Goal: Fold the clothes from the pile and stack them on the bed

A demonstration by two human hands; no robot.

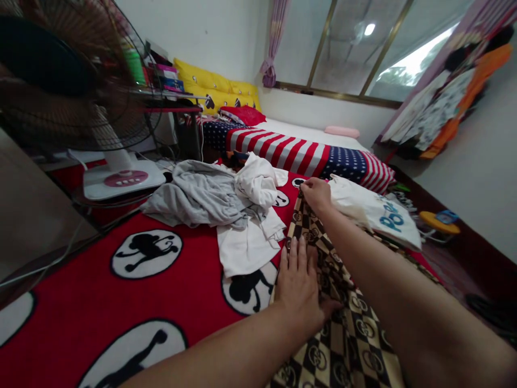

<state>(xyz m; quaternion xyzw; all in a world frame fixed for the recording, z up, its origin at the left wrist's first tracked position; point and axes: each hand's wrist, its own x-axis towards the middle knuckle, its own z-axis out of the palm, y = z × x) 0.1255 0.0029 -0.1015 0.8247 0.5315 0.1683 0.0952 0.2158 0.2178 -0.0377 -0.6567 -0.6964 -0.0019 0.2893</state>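
Left hand (299,285) lies flat, unclenched, on checked cloth (357,326); right hand (317,195) pinches its edge at twelve o'clock. Grey shirt (202,196) lies at ten o'clock.

Left hand (298,283) flat, palm down

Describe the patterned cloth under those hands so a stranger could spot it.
Find the red blanket with monkeys in white ovals. Toward its right side, the left hand lies flat on a cloth and the right hand touches its far end. Its brown-and-gold checks set it apart from the plain grey garment.
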